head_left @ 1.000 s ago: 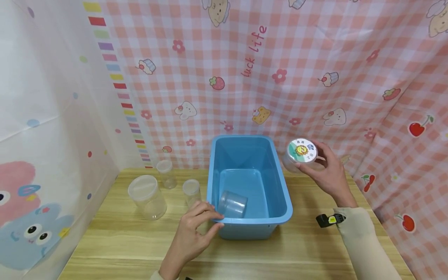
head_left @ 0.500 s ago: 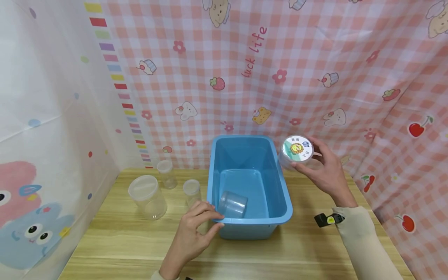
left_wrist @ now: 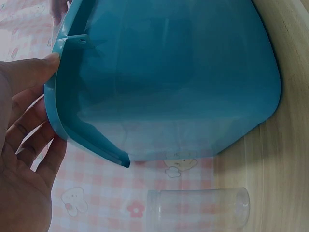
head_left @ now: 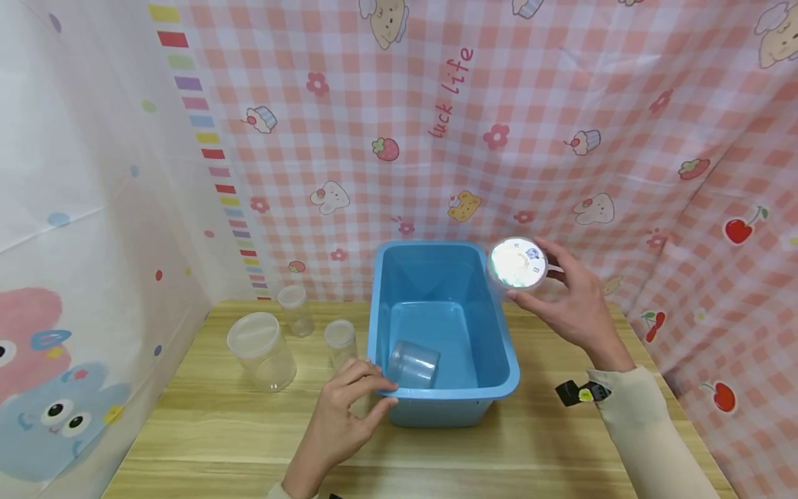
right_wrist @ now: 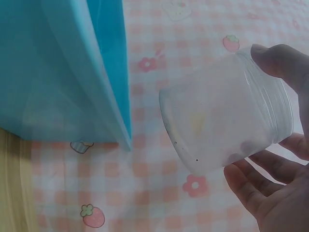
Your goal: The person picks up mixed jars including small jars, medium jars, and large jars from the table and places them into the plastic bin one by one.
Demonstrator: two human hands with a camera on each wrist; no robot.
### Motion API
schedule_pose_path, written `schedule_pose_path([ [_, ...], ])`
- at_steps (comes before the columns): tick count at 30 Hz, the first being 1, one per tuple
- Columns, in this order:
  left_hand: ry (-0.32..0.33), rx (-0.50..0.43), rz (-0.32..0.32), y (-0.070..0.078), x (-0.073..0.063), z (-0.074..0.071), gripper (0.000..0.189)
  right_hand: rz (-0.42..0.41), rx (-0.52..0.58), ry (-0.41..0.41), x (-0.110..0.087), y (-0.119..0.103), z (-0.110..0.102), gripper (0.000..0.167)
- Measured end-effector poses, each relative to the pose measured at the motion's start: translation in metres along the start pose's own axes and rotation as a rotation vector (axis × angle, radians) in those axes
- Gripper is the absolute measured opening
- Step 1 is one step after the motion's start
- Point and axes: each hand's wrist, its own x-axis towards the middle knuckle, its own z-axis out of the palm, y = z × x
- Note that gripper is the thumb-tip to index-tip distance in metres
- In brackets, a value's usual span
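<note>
My right hand holds a clear plastic jar by its lid end, thumb on one side and fingers on the other. Its round lid bears a printed label, now washed out by glare. The jar is tilted beside the right rim of a blue plastic bin; in the right wrist view a gap shows between the jar and the bin. My left hand pinches the bin's near left corner, thumb and fingertips on the rim. Another clear jar lies on its side inside the bin.
Left of the bin, a large clear jar and two slim ones, a back jar and a front jar, stand upright with lids on. All rest on a wood-grain table. A pink checked cloth hangs behind.
My right hand has carried the jar left and slightly up, closer to the bin's right rim. The left hand and the bin have stayed in place.
</note>
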Motion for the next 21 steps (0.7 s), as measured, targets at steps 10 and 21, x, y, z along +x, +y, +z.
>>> schedule_pose_path([
  [10, 0.001, -0.008, -0.004, 0.000, 0.000, 0.000, 0.023, 0.010, -0.029, -0.066, 0.005, -0.014, 0.003, 0.089],
  [21, 0.009, -0.009, 0.011, -0.001, 0.001, 0.001, 0.023, -0.029, -0.063, -0.117, 0.009, -0.027, 0.009, 0.091],
])
